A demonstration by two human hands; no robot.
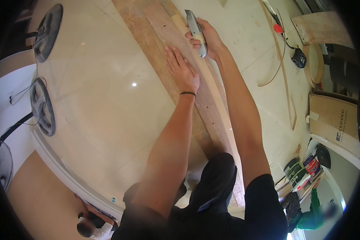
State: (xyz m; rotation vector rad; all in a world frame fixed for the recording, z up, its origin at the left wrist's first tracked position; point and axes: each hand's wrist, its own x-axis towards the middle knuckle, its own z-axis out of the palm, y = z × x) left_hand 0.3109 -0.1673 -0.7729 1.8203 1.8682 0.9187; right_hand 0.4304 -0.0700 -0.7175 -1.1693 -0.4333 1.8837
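Observation:
My right hand (211, 39) grips a grey metal utility knife (196, 32), its blade end pointing up and away from me. The knife is held above the far part of a long reddish-brown wooden board (207, 114) with small holes along it. Flat on that board lies my left hand (184, 75), fingers stretched forward, holding nothing. Beneath the board shows a wider brown plank (142, 34). A pale wood strip (219, 100) runs along the board's right edge. My knee covers part of the near end of the wood.
Thin curved wood strips (285, 76) and a black tape measure (299, 58) lie right. Beyond are a cardboard box (328, 114) and bucket (295, 171). Round black bases (43, 107) stand left, with cables. One person (102, 226) is lower left, another in green (312, 218) lower right.

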